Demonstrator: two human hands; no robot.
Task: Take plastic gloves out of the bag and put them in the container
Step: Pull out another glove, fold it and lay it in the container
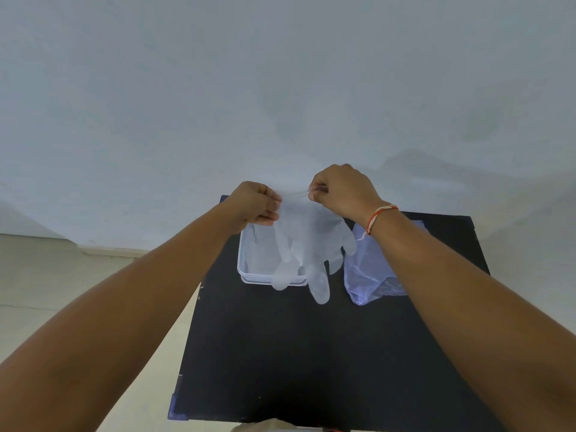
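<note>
A translucent plastic glove hangs fingers down in the air, stretched by its cuff between both hands. My left hand pinches the cuff's left side and my right hand pinches the right side. The glove dangles in front of a clear rectangular container on the black table, its fingertips reaching past the container's near rim. A thin see-through plastic bag lies flat on the table just right of the container, partly hidden behind my right forearm.
The black table top stands against a pale wall, with a light floor to its left. A red and white thread band circles my right wrist.
</note>
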